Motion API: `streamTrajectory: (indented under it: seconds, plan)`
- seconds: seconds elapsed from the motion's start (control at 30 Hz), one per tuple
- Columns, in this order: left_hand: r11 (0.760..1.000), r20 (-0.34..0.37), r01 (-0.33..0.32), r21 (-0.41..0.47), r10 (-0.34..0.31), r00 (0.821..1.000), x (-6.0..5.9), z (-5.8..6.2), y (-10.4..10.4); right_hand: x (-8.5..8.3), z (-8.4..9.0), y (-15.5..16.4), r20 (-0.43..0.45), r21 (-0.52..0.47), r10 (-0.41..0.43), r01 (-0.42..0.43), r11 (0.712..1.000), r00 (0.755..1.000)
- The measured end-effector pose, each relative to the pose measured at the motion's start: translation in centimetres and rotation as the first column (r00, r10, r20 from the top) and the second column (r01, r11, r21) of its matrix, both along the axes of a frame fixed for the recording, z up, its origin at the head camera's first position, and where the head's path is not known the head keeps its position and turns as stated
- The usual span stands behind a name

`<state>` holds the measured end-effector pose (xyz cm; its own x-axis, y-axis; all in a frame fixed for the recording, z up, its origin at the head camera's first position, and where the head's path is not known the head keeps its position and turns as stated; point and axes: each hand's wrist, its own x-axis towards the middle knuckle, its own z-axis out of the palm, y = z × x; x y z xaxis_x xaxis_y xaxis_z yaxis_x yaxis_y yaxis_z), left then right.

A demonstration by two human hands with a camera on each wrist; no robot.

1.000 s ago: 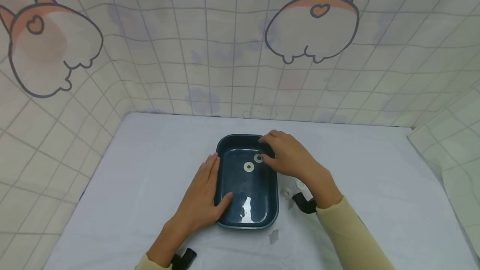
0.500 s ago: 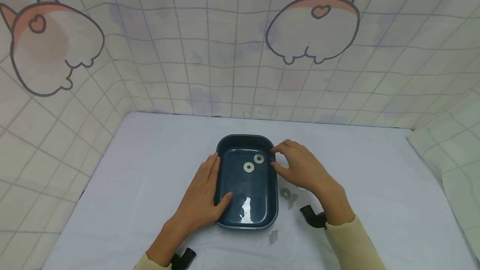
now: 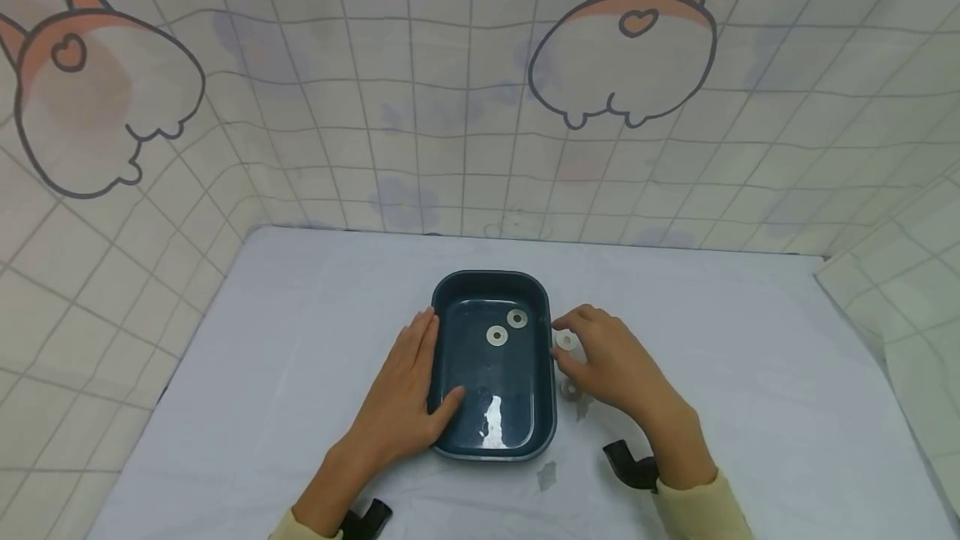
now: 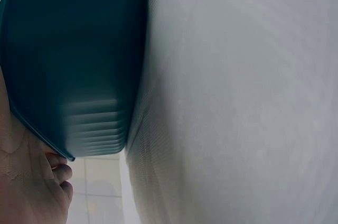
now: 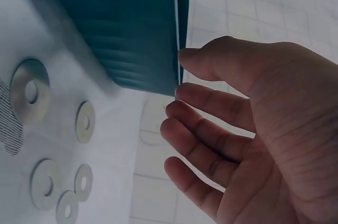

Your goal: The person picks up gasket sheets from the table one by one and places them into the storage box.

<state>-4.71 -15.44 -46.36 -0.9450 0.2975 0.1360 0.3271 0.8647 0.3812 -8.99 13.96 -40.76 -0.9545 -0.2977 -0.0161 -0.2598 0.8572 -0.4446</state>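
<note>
1. Your right hand's (image 3: 611, 365) fingers (image 5: 211, 105) are relaxed and apart, holding nothing, just right of the tray (image 3: 545, 357); your left hand (image 3: 401, 402) lies flat against its left wall.
2. The dark tray at frame centre holds two washers (image 3: 507, 327).
3. Only the right wrist view shows five loose washers (image 5: 30, 91) on the cloth at its left edge.

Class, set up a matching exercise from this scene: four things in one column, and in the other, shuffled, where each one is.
Things:
1. left hand
2. right hand
3. two washers
4. loose washers

Places:
A. inside the dark tray
B. on the white cloth, right of the tray
C. resting against the tray's left wall
D. above the loose washers, holding nothing

Pairs: 1-C, 2-D, 3-A, 4-B
</note>
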Motion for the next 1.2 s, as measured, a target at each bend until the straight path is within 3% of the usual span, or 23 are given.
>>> streamTrajectory:
  seconds: [0.23,0.53,0.8,1.2]
  plan:
    - [1.0,0.017,0.002,0.01,-0.003,1.0,0.0,0.1,0.0,0.6,-0.5,0.2,-0.034,0.012,-0.003,0.003,1.0,0.999]
    - [1.0,0.001,0.0,0.007,0.0,1.0,0.3,-0.1,-0.1,1.4,-2.0,0.8,0.015,0.005,-0.034,0.034,0.999,0.999]
    - [1.0,0.011,0.0,0.002,0.0,1.0,0.0,0.1,-0.1,1.9,-2.9,1.1,0.0,-0.011,-0.042,0.042,0.999,0.999]
    - [1.0,0.024,0.003,0.004,-0.003,1.0,0.0,0.4,-0.1,3.4,-4.7,0.9,-0.036,0.079,-0.102,0.104,0.991,0.994]
